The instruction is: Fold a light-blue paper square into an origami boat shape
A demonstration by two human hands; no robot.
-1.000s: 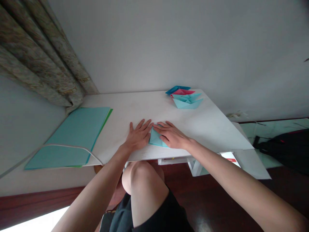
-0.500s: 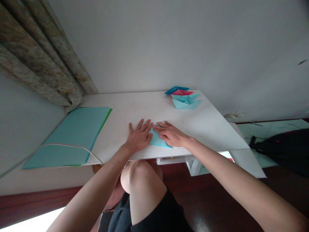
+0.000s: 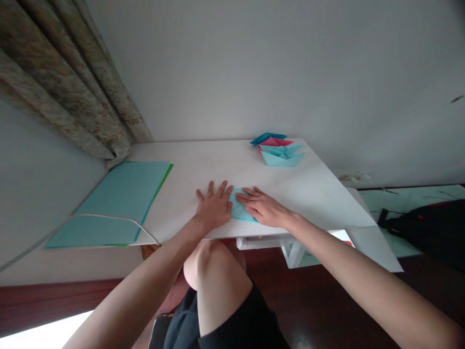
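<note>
A folded piece of light blue paper (image 3: 238,209) lies flat on the white table (image 3: 203,160), close to its front edge. My left hand (image 3: 215,207) rests open, fingers spread, on the tabletop at the paper's left edge. Across the paper's right part lies my right hand (image 3: 267,207), its fingers stretched out flat and covering some of it. Further back on the right stand several folded paper boats: a light blue one (image 3: 282,159) in front, a pink one (image 3: 275,142) behind, and a dark blue one (image 3: 267,137) at the rear.
A stack of light blue sheets (image 3: 116,198) with green edges below it covers the table's left end. A pale cable (image 3: 109,215) crosses over the stack. The wall closes off the back, with a curtain (image 3: 119,111) at the left corner. A black bag (image 3: 428,228) lies at right.
Both hands stay flat at the folded paper. The left hand has shifted slightly off its left side, and more of the paper shows between the hands. The view has moved a little.
</note>
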